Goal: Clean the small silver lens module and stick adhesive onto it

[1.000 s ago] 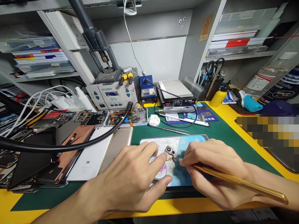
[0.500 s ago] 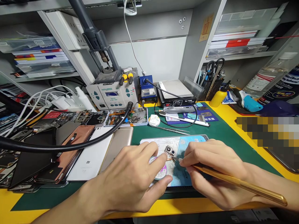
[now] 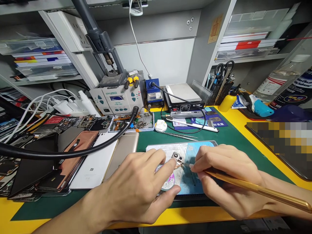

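My left hand (image 3: pixel 138 185) is closed around a round desoldering wick spool (image 3: pixel 169 182) with a white and purple label marked CP-2015. Its index fingertip is beside a small dual-lens phone camera module (image 3: pixel 177 157), and I cannot tell whether it presses on it. A short copper-coloured strip (image 3: pixel 178 164) shows just below the module. My right hand (image 3: pixel 226 178) pinches a slim gold-handled tool (image 3: pixel 258 191) like a pen. Its thin tip points left and ends close to the strip; whether they touch is unclear. Under all this is a blue-and-white work pad (image 3: pixel 192 185).
Tweezers (image 3: pixel 179 136) and a white pen-like tool (image 3: pixel 195 125) lie behind the pad. A parts tray (image 3: pixel 152 125) and a hot-air station (image 3: pixel 117 97) stand farther back, with a black hose (image 3: pixel 97 152) arching left. Phones (image 3: pixel 91 169) are stacked left; a yellow bottle (image 3: pixel 227 101) stands right.
My right hand has shifted slightly right with the gold-handled tool, drawing its tip a little right. The wick spool's label has turned slightly in my left hand, which otherwise stays in place.
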A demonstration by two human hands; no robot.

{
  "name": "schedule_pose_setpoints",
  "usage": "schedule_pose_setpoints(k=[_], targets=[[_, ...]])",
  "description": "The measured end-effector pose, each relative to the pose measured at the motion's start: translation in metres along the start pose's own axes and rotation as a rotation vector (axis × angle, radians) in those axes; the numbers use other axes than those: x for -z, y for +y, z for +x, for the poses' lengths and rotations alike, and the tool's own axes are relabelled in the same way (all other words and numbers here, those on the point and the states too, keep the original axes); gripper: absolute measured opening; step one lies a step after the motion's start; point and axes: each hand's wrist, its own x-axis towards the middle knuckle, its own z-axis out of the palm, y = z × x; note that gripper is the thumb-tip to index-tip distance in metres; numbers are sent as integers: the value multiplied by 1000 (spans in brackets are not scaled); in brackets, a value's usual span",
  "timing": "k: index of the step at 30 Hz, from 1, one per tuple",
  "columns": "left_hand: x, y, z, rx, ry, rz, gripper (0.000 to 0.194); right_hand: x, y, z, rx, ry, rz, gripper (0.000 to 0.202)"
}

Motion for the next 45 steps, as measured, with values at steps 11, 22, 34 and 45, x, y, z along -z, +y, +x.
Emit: schedule_pose_setpoints(k=[11,22,34,45], targets=[[-1,-1,-1,12,12,50,27,1,-3,3,9,35,-9,23],[0,-1,1,11,65,49,27,1,-4,7,21,10,6,24],[-2,-1,0,25,9,35,27,-1,0,1,30,-29,-25,25],[-2,-1,0,55,-31,24,30,-1,1,2,25,-51,-20,22]])
